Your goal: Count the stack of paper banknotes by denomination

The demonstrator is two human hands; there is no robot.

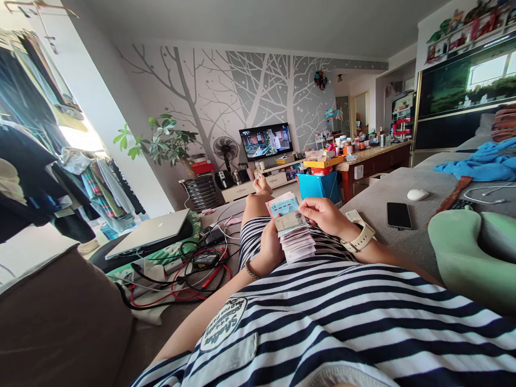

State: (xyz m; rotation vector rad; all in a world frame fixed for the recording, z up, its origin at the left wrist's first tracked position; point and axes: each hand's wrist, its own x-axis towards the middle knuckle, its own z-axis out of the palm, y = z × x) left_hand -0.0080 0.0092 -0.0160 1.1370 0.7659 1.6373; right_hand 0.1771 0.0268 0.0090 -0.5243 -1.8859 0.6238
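Note:
A thick stack of banknotes [297, 243] is held over my lap, its lower ends fanned out toward me. My left hand [271, 243], with a bracelet on the wrist, is closed around the stack's left side. On the other side my right hand [322, 214], wearing a pale watch [362, 237], pinches the edge of the upper notes with thumb and forefinger. A bluish note [285, 205] shows at the top, above a greyish-brown one. The fingers under the stack are hidden.
Tangled cables [193, 269] and a closed laptop [149, 234] lie to the left. On the sofa at right are a black phone [399, 215], a white mouse [418, 194] and a green neck pillow [459, 247]. A blue box [317, 187] stands ahead beside a cluttered table.

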